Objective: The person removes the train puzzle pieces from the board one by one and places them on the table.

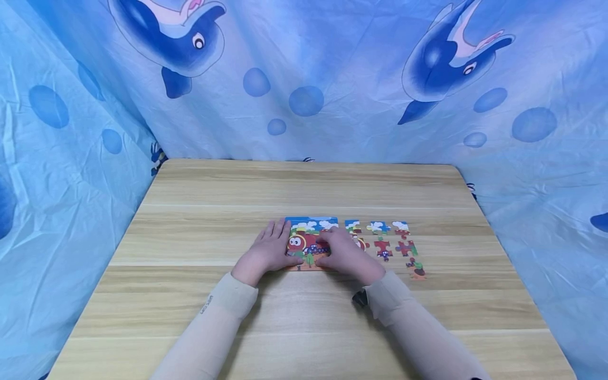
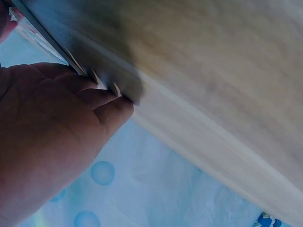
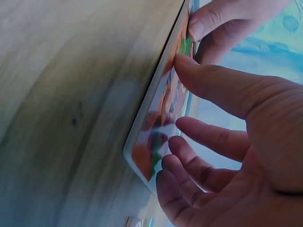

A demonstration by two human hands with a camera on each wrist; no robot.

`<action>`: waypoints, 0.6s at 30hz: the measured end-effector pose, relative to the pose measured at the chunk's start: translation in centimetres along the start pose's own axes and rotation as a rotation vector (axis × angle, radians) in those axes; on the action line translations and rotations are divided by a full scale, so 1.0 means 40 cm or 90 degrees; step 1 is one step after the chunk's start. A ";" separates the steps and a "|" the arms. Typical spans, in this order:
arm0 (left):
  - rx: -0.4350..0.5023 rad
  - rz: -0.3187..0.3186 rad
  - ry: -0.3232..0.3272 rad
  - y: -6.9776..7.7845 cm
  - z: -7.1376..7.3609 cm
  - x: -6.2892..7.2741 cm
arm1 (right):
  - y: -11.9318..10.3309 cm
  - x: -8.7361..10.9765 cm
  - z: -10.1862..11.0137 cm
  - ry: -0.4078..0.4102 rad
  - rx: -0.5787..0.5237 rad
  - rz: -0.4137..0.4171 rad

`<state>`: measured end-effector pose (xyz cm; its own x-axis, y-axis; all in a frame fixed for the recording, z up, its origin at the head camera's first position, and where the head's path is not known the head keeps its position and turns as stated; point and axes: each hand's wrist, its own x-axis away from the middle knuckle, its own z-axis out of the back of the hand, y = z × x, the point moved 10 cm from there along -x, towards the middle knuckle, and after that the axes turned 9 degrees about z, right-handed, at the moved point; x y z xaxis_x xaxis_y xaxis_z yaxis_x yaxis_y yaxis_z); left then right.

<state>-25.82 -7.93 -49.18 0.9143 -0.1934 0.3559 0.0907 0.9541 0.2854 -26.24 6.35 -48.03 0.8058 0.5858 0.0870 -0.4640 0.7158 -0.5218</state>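
Note:
A colourful jigsaw puzzle board (image 1: 309,226) with a red cartoon figure lies on the wooden table. My left hand (image 1: 268,251) rests at its left edge, fingers stretched away and thumb over the lower part. In the left wrist view the fingers of the left hand (image 2: 52,118) lie along the board's side. Over the board's right part is my right hand (image 1: 349,254), partly covering the picture. The right wrist view shows the thumb of the right hand (image 3: 227,142) touching the board (image 3: 142,161), its fingers loosely bent with no piece seen between them.
Several loose puzzle pieces (image 1: 383,249) are spread in rough rows right of the board, one of them (image 1: 416,269) nearest the front. The wooden table (image 1: 190,211) is bordered by a blue dolphin-print cloth (image 1: 351,105). A black object (image 1: 360,298) sits at the right wrist.

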 end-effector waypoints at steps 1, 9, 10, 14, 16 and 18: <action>-0.001 0.001 0.002 0.001 0.002 0.001 | -0.004 -0.002 -0.003 -0.001 -0.007 0.003; -0.018 0.011 0.008 -0.001 -0.003 -0.002 | -0.034 -0.013 -0.019 -0.015 -0.046 0.048; -0.019 0.010 0.009 -0.001 -0.004 -0.003 | -0.035 -0.013 -0.018 -0.012 -0.043 0.047; -0.017 0.008 0.008 -0.002 -0.006 -0.003 | -0.036 -0.012 -0.016 -0.007 -0.033 0.044; -0.020 0.007 0.004 -0.003 -0.007 -0.002 | -0.039 -0.013 -0.018 -0.014 -0.033 0.049; -0.022 0.005 0.002 -0.003 -0.006 -0.002 | -0.042 -0.012 -0.018 -0.019 -0.032 0.054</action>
<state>-25.79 -7.98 -49.44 0.9162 -0.1848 0.3556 0.0969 0.9631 0.2510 -25.60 4.59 -47.83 0.7522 0.6556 0.0659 -0.5106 0.6432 -0.5705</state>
